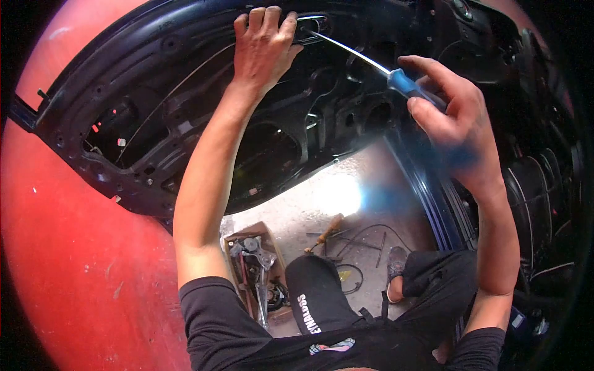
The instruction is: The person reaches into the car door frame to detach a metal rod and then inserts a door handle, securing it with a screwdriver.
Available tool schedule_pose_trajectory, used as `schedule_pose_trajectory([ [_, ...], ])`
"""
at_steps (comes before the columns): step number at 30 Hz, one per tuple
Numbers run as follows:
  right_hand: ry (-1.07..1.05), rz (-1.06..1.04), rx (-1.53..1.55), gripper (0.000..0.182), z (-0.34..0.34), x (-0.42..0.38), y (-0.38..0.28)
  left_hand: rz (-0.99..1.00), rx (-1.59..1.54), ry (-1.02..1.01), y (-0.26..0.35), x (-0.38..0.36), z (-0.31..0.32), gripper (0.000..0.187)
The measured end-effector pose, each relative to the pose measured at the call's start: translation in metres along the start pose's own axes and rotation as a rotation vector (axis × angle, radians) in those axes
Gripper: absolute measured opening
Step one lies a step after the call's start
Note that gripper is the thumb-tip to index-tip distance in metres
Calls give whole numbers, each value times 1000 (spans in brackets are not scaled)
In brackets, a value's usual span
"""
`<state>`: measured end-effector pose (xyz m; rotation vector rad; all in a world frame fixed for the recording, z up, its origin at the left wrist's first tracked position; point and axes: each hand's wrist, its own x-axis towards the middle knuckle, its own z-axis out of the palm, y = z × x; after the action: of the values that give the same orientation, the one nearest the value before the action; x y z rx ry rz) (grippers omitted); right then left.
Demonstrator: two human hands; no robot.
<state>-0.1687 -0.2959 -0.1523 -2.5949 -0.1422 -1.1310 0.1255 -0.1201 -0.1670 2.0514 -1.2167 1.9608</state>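
A bare car door (241,123) with its trim off spans the upper view, its dark inner panel full of openings. My left hand (263,52) rests high on this panel, fingers slightly apart and thumb stretched toward a small oval opening; its fingertips are partly hidden. In my right hand (458,114) is a screwdriver (359,52) with a blue handle, fingers closed round the grip and the index finger reaching forward. Its long metal shaft slants up to the left, the tip at the oval opening beside my left hand.
Metal mechanism parts fill a cardboard box (278,244) on the floor. A wooden-handled tool (328,229) and thin cables (352,281) lie near my legs. At right are the door sill (427,198) and a dark seat (535,191); a red surface (80,247) extends along the left.
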Motion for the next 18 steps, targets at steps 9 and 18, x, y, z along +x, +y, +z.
schedule_pose_trajectory([
  [9, -182, 513, 1046, 48, -4, 12, 9, -79, 22, 55, 15, -4, -3, 64],
  [18, -174, 544, 1199, 48, 4, 6, 22, -1187, -2528, 87, 134, 13, -38, 39],
])
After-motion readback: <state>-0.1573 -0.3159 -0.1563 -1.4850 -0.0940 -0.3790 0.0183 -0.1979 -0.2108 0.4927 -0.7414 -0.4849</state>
